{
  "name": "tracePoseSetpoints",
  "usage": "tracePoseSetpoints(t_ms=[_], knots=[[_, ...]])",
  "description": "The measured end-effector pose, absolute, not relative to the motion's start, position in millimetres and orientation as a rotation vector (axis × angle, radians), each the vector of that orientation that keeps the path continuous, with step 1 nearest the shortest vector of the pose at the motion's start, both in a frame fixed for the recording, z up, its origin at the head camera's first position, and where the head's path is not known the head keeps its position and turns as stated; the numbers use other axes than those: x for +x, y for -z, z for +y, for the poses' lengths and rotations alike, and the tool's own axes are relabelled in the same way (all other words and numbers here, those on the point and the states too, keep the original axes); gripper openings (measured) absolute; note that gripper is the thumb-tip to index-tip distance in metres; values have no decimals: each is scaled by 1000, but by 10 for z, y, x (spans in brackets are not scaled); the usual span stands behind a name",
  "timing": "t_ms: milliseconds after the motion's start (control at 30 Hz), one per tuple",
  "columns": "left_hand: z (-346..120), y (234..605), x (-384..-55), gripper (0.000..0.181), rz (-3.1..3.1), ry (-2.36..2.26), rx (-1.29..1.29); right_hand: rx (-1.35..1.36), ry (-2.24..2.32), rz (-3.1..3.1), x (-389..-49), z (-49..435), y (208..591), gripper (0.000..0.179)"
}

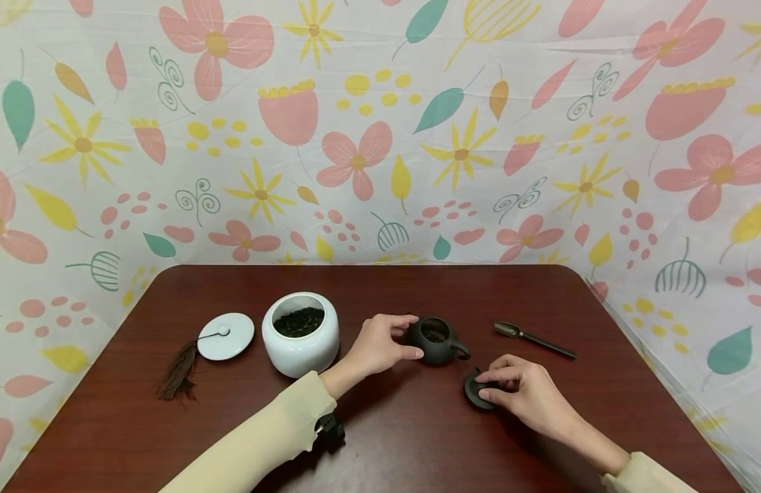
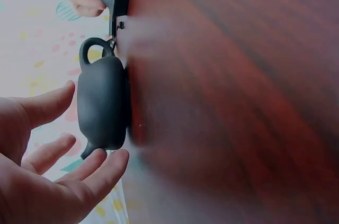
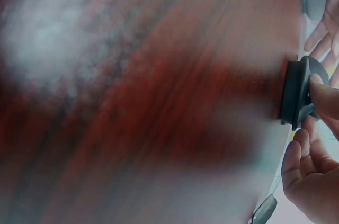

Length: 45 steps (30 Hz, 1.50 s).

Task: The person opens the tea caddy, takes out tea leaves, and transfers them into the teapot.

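A small dark teapot (image 1: 435, 340) stands lidless on the brown table (image 1: 380, 438), with tea leaves inside. My left hand (image 1: 392, 340) is cupped beside its left flank. In the left wrist view the thumb and fingers (image 2: 100, 173) spread loosely around the teapot (image 2: 101, 102) with a gap showing, so they do not grip it. To the teapot's right, my right hand (image 1: 500, 383) pinches the dark teapot lid (image 1: 479, 394), which is tilted up on its edge on the table. The right wrist view shows the fingertips (image 3: 323, 97) on the lid (image 3: 297, 94).
A white jar (image 1: 301, 333) of dark tea leaves stands left of my left hand. Its white lid (image 1: 226, 335) with a brown tassel (image 1: 179, 370) lies further left. A dark metal scoop (image 1: 531, 335) lies behind my right hand. A floral cloth backs the table.
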State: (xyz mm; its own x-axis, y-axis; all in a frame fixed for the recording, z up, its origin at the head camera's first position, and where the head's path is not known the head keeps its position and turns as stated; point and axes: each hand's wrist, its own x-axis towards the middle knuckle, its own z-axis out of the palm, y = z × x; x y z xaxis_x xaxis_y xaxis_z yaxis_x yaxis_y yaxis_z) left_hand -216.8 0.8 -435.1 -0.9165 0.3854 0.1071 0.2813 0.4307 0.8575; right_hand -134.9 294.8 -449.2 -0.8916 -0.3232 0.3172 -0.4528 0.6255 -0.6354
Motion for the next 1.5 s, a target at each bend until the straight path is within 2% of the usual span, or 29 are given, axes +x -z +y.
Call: tracePoseSetpoints(t_ms=[333,800,1233,1500], knots=[[63,4372,-2236,55,2580,-1473,532,636,-1134,-2694,-1367,2963,4509,21],[164,4414,-2173,53,2613,-1538,402,625,-1143,-2685,-1379,2963,4501,22],[170,4403,-2178,53,2629,-1547,378,602,-1148,-2658,-1542,2908,4244,20],[174,4406,-2192,53,2603,-1554,366,685,-1181,-2617,-1713,2818,4112,16]])
